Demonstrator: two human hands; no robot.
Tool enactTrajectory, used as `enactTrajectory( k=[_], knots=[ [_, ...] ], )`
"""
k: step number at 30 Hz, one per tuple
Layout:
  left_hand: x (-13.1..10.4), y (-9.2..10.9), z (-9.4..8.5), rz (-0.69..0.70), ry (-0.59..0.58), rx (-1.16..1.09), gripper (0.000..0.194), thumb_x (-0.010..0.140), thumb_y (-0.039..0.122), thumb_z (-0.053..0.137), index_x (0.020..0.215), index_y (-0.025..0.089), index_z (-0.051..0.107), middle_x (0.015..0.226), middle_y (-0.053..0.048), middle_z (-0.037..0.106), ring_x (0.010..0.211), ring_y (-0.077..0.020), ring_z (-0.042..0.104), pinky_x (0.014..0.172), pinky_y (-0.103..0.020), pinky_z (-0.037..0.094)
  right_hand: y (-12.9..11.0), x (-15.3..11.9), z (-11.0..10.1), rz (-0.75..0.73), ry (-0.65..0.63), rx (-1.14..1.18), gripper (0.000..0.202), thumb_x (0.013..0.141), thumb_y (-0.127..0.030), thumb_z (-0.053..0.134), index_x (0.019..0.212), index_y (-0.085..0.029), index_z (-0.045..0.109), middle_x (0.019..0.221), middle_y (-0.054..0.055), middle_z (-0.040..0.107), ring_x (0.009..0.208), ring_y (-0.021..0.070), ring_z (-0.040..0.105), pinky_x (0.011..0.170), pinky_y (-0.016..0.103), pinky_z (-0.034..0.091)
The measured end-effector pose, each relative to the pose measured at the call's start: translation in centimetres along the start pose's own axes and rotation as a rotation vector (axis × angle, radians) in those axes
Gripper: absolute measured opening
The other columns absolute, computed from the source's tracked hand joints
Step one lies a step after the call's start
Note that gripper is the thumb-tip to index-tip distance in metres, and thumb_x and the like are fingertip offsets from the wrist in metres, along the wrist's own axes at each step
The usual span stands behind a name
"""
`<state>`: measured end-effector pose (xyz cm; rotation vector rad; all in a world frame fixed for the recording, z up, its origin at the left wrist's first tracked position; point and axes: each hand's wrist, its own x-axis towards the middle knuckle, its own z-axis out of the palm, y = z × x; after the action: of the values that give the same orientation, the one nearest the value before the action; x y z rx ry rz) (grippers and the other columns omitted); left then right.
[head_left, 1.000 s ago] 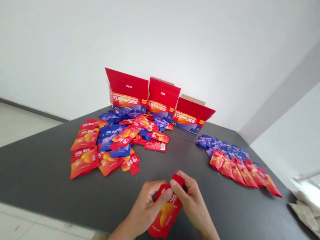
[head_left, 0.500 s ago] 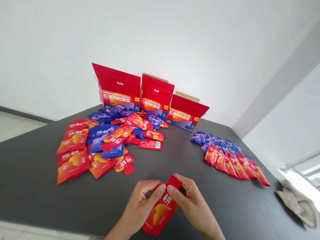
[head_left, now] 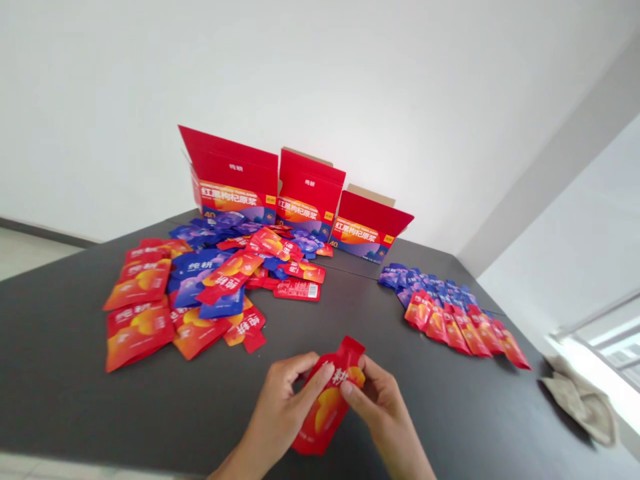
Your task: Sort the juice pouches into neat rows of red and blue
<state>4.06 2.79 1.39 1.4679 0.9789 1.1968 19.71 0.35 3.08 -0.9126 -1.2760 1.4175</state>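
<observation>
Near the front edge of the dark table, a red pouch (head_left: 323, 413) with orange fruit print is held between both hands, its narrow top tilted up and to the right. My left hand (head_left: 287, 403) grips its left side, thumb on the front. My right hand (head_left: 377, 407) pinches the upper right side, thumb below the white lettering. To the left lies a loose pile of blue pouches (head_left: 193, 273) and red pouches (head_left: 140, 333). At the right, red pouches (head_left: 455, 330) lie side by side in front of blue pouches (head_left: 433, 287).
Three red boxes with raised lids stand at the back of the table: a left box (head_left: 233, 190), a middle box (head_left: 307, 193) and a right box (head_left: 365, 230). A beige cloth (head_left: 580, 400) lies at the far right edge. A white wall rises behind.
My right hand has shifted down along the pouch, uncovering more of its top. The pouch's neck now shows clearly above the fingers. The whole view has shifted slightly.
</observation>
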Motion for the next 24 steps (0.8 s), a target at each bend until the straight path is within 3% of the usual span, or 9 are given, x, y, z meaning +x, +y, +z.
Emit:
enactTrajectory(
  k=[3, 6, 11, 14, 16, 19, 24],
  knots=[
    [0.1, 0.2, -0.1, -0.021, -0.097, -0.06, 0.034, 0.091, 0.042, 0.057, 0.068, 0.016, 0.06, 0.06, 0.003, 0.054, 0.057, -0.0118, 0.051, 0.053, -0.019, 0.039, 0.6, -0.5, -0.6, -0.048, 0.179, 0.036, 0.016, 0.086, -0.035, 0.068, 0.085, -0.019, 0.065, 0.077, -0.002, 0.062, 0.072, 0.0112, 0.056, 0.071, 0.022, 0.046],
    [0.2, 0.4, -0.4, -0.003, -0.13, -0.048, 0.021, 0.091, 0.038, 0.058, 0.09, 0.018, 0.067, 0.083, -0.001, 0.069, 0.076, -0.016, 0.063, 0.068, -0.021, 0.048, -1.1, -0.7, -3.7, -0.089, 0.397, 0.092, 0.02, 0.082, -0.038, 0.071, 0.094, -0.023, 0.067, 0.087, -0.002, 0.068, 0.074, 0.0121, 0.061, 0.069, 0.022, 0.05],
    [0.1, 0.0, -0.5, -0.007, -0.08, 0.036, 0.022, 0.092, 0.038, 0.058, 0.107, 0.023, 0.063, 0.099, -0.003, 0.071, 0.092, -0.0185, 0.068, 0.08, -0.025, 0.051, -5.7, -0.7, -14.2, -0.118, 0.758, 0.059, 0.033, 0.067, -0.036, 0.082, 0.094, -0.021, 0.068, 0.088, -0.001, 0.072, 0.066, 0.0129, 0.068, 0.062, 0.022, 0.057],
    [0.1, -0.2, -0.2, -0.015, -0.091, 0.105, 0.023, 0.094, 0.04, 0.055, 0.111, 0.026, 0.06, 0.098, -0.001, 0.071, 0.091, -0.0179, 0.068, 0.079, -0.025, 0.051, -6.4, 0.0, -19.8, -0.096, 0.935, 0.043, 0.036, 0.058, -0.029, 0.085, 0.088, -0.02, 0.068, 0.081, -0.001, 0.073, 0.059, 0.014, 0.068, 0.053, 0.023, 0.058],
    [0.1, -0.2, 0.1, -0.007, -0.102, 0.141, 0.024, 0.095, 0.041, 0.053, 0.113, 0.027, 0.058, 0.097, 0.0, 0.071, 0.088, -0.0172, 0.069, 0.079, -0.025, 0.051, -5.9, 1.1, -21.8, -0.07, 0.939, -0.002, 0.037, 0.056, -0.027, 0.085, 0.087, -0.018, 0.068, 0.077, 0.001, 0.074, 0.058, 0.0161, 0.069, 0.051, 0.024, 0.058],
    [0.2, -0.1, 0.2, 0.027, -0.101, 0.187, 0.023, 0.095, 0.04, 0.052, 0.115, 0.028, 0.056, 0.094, 0.002, 0.071, 0.087, -0.0162, 0.068, 0.078, -0.025, 0.05, -4.5, 3.5, -22.2, -0.031, 0.864, -0.138, 0.032, 0.057, -0.034, 0.083, 0.081, -0.018, 0.068, 0.067, 0.002, 0.072, 0.057, 0.019, 0.069, 0.05, 0.027, 0.057],
    [0.1, -0.4, 0.1, 0.076, -0.077, 0.255, 0.022, 0.096, 0.038, 0.051, 0.116, 0.029, 0.054, 0.092, 0.004, 0.071, 0.087, -0.0153, 0.068, 0.081, -0.024, 0.048, -2.6, 8.3, -20.5, 0.019, 0.713, -0.835, 0.034, 0.073, -0.05, 0.063, 0.073, -0.017, 0.068, 0.058, 0.005, 0.07, 0.055, 0.0222, 0.067, 0.048, 0.03, 0.052]
  ],
)
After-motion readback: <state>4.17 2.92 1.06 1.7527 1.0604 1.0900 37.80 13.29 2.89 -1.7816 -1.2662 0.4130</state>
